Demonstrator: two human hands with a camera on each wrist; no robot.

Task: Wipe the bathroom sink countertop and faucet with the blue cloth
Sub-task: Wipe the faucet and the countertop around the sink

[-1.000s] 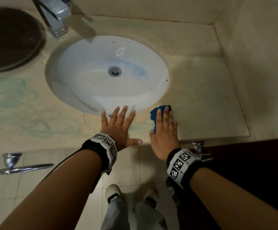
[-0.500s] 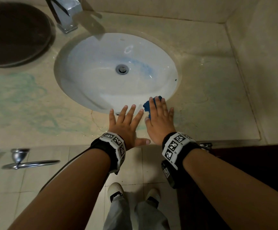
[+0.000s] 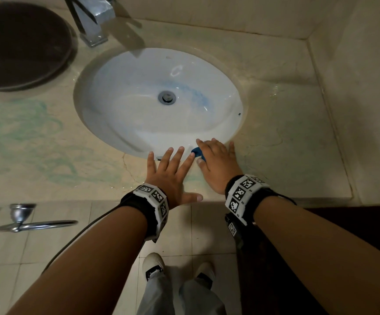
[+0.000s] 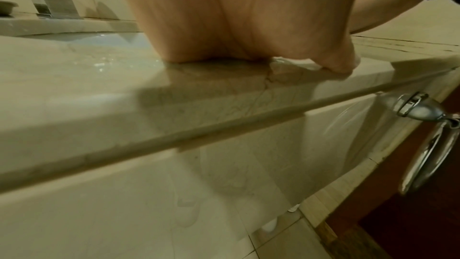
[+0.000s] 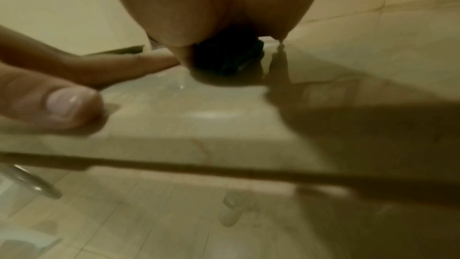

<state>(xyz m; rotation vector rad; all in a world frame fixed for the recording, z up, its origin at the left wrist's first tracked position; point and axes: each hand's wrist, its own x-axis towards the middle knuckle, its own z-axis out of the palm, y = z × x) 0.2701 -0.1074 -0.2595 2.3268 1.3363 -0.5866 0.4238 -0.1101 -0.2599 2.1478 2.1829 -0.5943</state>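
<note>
A beige marble countertop (image 3: 286, 144) surrounds a white oval sink basin (image 3: 127, 92), and a chrome faucet (image 3: 91, 19) stands at its back left. My right hand (image 3: 216, 162) lies flat on the blue cloth (image 3: 198, 153) at the basin's front rim and presses it down. Only a small corner of the cloth shows by the index finger. In the right wrist view the cloth (image 5: 229, 60) is a dark wad under the palm (image 5: 211, 3). My left hand (image 3: 170, 171) rests flat beside it on the counter, fingers spread, holding nothing. In the left wrist view its palm (image 4: 236, 17) sits on the wet edge.
A dark round object (image 3: 18, 44) sits at the back left. Greenish stains (image 3: 36, 144) mark the left counter. A wall (image 3: 366, 87) bounds the counter on the right. A chrome towel ring (image 3: 36, 223) hangs below the front edge, and another chrome fitting (image 4: 418, 109) hangs further right.
My right hand has slid the cloth left and up onto the basin's front rim, close against my left hand. The left hand has stayed flat in place.
</note>
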